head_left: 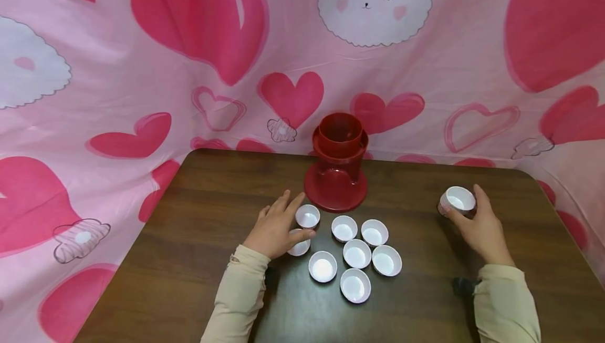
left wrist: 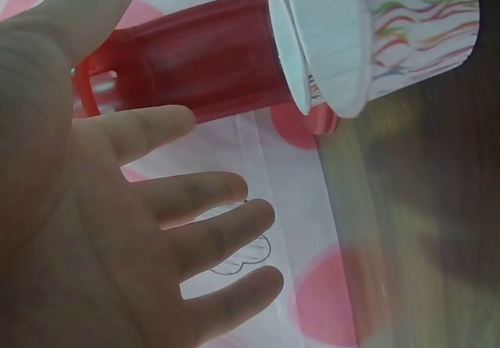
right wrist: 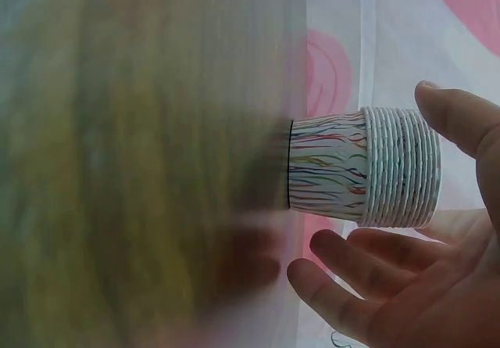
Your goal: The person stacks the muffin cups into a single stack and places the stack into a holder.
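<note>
On the brown table (head_left: 189,259) several white paper cups (head_left: 356,253) stand open side up in a loose cluster. My left hand (head_left: 299,217) lies at the cluster's left with fingers straight and spread. Its thumb rests by one cup (head_left: 298,250) and its fingers reach toward another (head_left: 308,218). In the left wrist view the left hand (left wrist: 148,59) is spread, near a striped cup (left wrist: 391,35). At the right, a stack of striped cups (head_left: 457,199) (right wrist: 363,168) stands on the table. My right hand (head_left: 465,211) (right wrist: 373,176) cups around it with relaxed fingers; I see no firm grip.
A red plastic cup holder (head_left: 337,169) (left wrist: 203,59) stands at the back middle of the table, just behind the cluster. Pink heart-print cloth (head_left: 293,59) hangs behind and to both sides. The table's rounded corners lie at the far left and right.
</note>
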A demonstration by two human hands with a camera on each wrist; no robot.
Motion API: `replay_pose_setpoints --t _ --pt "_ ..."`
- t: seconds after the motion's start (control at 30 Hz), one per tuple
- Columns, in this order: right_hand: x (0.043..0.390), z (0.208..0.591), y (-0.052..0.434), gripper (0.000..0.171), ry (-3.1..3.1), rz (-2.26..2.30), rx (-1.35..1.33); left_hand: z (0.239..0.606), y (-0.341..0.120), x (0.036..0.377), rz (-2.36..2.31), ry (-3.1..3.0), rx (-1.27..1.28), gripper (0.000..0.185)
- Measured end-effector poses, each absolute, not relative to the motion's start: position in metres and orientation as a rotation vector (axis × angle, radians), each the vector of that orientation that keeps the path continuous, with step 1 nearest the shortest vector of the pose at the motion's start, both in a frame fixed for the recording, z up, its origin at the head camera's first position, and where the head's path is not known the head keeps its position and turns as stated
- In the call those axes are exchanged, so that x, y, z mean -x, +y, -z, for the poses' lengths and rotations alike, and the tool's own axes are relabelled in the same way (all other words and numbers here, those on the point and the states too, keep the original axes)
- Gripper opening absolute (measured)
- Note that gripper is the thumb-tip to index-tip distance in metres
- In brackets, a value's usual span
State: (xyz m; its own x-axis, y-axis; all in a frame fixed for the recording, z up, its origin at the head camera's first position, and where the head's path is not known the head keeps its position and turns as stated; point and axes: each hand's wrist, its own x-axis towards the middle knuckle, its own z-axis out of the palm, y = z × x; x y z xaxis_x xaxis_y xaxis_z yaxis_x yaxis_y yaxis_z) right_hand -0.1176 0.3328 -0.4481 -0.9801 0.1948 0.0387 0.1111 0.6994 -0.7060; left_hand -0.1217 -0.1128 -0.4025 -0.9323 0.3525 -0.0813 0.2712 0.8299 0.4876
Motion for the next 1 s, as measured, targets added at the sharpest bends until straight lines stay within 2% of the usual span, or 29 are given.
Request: replay_pose_setpoints --t 0.63,1.0 --pt "0.113 0.446 0.336 0.080 -2.830 -1.159 0.290 0.402 -0.118 0.123 -0.747 2.807 -0.456 0.093" --pt "0.108 0.445 0.342 0.078 -2.882 -1.081 0.175 0.405 -0.120 0.120 -0.668 2.710 -0.448 0.062"
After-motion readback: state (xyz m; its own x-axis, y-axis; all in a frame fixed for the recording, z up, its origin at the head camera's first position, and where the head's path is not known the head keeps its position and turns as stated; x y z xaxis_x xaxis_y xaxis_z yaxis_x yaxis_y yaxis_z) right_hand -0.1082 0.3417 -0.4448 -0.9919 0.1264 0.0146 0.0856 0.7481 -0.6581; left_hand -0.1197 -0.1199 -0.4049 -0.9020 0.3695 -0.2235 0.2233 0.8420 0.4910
